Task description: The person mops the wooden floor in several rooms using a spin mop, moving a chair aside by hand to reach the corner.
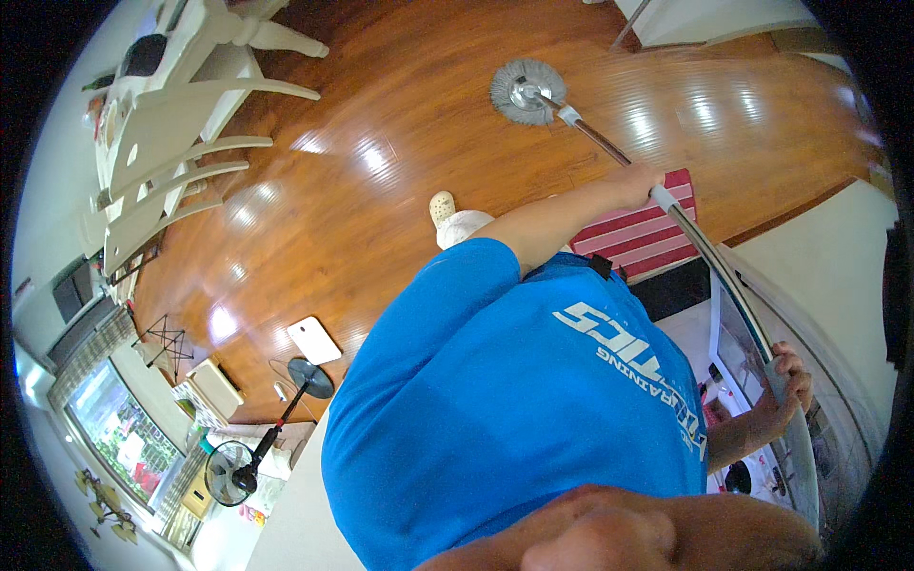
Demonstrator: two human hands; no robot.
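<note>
A mop with a round grey fringe head (528,91) and a metal pole lies across the view, its head on the glossy wood floor. My left hand (641,187) is closed around the pole's middle, beside a white collar. My right hand (789,378) grips the pole's upper part near its grey handle, at the far right. The pole slants from the floor ahead to my right side. Below my left forearm lies a red and pink striped mat (643,232). One cream clog (443,207) shows on my foot.
White chairs (178,114) stand at the upper left. A standing fan (232,471) and a white flat object (315,340) are at the lower left. A white wall edge (821,214) lies right of the mat. A white panel (685,25) stands at the upper right.
</note>
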